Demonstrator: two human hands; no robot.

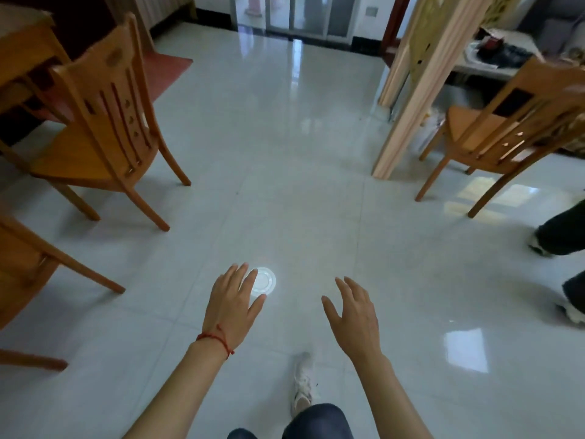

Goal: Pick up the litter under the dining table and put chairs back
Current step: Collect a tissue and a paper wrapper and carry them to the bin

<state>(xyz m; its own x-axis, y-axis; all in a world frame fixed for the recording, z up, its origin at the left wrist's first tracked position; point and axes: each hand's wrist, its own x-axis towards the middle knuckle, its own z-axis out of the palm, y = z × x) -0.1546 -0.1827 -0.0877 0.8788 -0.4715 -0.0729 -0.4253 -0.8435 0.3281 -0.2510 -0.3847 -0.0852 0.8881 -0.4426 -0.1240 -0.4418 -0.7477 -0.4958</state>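
Your left hand (232, 304) reaches out with the fingers released and spread, partly over a round white plastic lid (263, 280) that lies flat on the tiled floor (285, 153). Whether the fingers touch it, I cannot tell. Your right hand (356, 315) is released too, holding nothing. One wooden chair (104, 122) stands far left, another chair (493, 131) far right.

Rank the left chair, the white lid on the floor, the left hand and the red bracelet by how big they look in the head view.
1. Left chair, by far the largest.
2. Left hand; it looks bigger than the lid, but it is nearer the camera and covers part of it, so this is unsure.
3. White lid.
4. Red bracelet, a thin cord.
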